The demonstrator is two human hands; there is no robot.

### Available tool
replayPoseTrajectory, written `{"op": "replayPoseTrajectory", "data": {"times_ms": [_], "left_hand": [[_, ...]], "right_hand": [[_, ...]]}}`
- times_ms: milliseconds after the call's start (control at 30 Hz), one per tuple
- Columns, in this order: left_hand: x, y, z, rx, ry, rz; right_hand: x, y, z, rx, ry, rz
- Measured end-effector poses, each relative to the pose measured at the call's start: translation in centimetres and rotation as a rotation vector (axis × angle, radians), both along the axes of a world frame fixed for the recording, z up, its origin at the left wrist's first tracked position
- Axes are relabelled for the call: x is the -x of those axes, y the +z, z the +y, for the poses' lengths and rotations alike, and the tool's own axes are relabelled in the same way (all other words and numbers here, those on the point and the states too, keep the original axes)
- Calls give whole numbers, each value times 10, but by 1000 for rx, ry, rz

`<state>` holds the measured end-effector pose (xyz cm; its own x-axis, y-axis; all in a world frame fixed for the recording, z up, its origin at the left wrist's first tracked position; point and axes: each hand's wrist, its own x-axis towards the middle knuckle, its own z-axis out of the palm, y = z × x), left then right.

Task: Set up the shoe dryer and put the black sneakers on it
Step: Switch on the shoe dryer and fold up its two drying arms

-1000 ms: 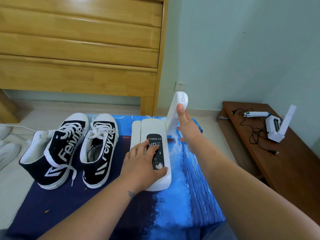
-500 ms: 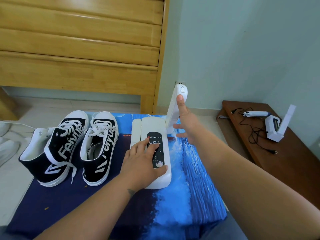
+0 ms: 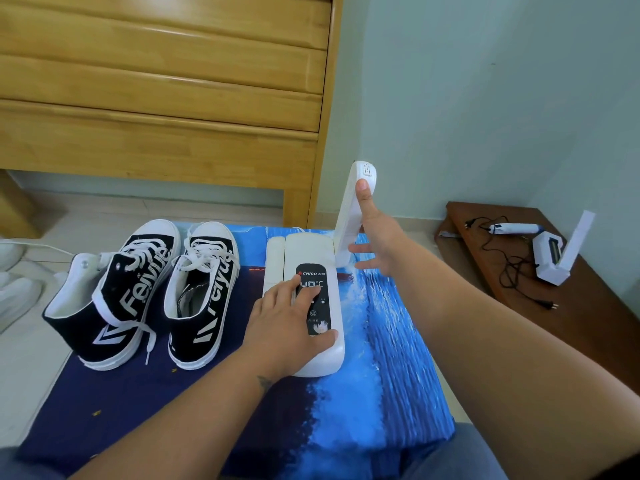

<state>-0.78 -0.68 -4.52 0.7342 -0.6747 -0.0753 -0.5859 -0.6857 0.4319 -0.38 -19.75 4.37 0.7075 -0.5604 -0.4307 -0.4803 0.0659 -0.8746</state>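
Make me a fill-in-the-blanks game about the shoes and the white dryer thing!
1. The dryer screen shows the number ____.
2. The sneakers stand to the ____ of the dryer.
3. The right hand lifts the dryer's ____ arm; the other arm lies flat.
4. The left hand rests on the dryer, which lies on a ____ mat.

Missing words: 40; left; right; blue

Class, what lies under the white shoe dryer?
The shoe dryer sits on a blue printed cloth. The left hand presses its top; what the cloth covers is hidden.
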Motion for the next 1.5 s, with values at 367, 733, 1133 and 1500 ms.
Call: {"op": "replayPoseTrajectory", "data": {"times_ms": [367, 733, 1133, 1500], "left_hand": [[-1, -1, 0, 10, 0, -2], [-1, -2, 2, 34, 9, -86], [-4, -7, 31, 253, 186, 76], [-8, -15, 43, 337, 419, 518]], "right_hand": [[-3, 4, -2, -15, 3, 12], [18, -18, 14, 98, 28, 48], [48, -81, 87, 239, -16, 55], [48, -86, 108, 449, -8, 179]]}}
